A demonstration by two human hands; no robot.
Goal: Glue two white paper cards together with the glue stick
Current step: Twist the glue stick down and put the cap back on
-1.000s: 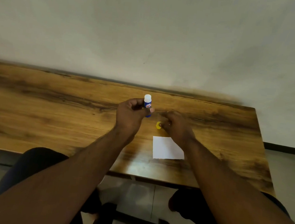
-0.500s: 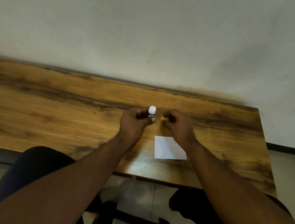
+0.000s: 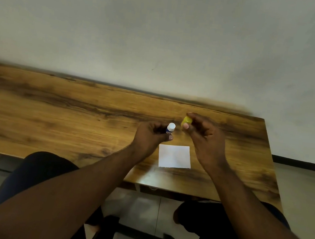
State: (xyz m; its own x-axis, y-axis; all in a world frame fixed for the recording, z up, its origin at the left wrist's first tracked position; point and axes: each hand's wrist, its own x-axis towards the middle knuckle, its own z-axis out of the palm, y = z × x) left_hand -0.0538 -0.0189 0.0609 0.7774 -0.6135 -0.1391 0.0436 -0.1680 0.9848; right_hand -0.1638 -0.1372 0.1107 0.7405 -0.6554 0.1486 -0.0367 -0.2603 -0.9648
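Single head view, worn high, aimed forward and down. Table seen from near edge toward far edge and wall. Wide angle; forearms close, table centre near.

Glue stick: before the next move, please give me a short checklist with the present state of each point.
1. Cap off the glue stick: ok, the white tip is bare and the yellow cap is apart from it.
2. Stick held firmly: ok, the left hand grips the blue body.
3. Cap under control: ok, the right hand pinches it above the table.
4. Card ready: ok, a white paper card lies flat and uncovered between the hands.
5. Second card at hand: cannot tell, only one white sheet shows.
6. Glue wound out far enough: cannot tell.
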